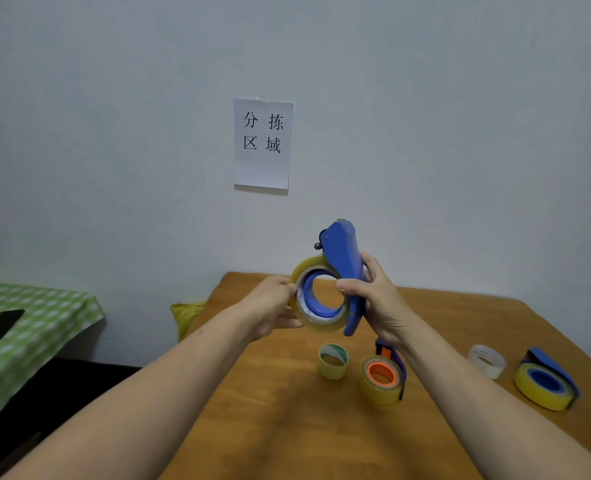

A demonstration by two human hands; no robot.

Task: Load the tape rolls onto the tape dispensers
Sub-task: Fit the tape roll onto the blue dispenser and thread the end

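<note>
Above the brown wooden table (pixel 287 410), a roll of yellowish clear tape (pixel 321 325), judged light, stiff and slick, is pinched at its rim by the left hand (pixel 269 303), around the hub of a blue plastic dispenser (pixel 342 251) gripped by the right hand (pixel 377 299).

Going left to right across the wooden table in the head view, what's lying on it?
Small loose tape roll → orange-core dispenser with tape → clear ring → blue dispenser with yellow tape. Held in the air, so left out: a third dispenser in the right hand, its tape roll gripped by the left hand.
</note>
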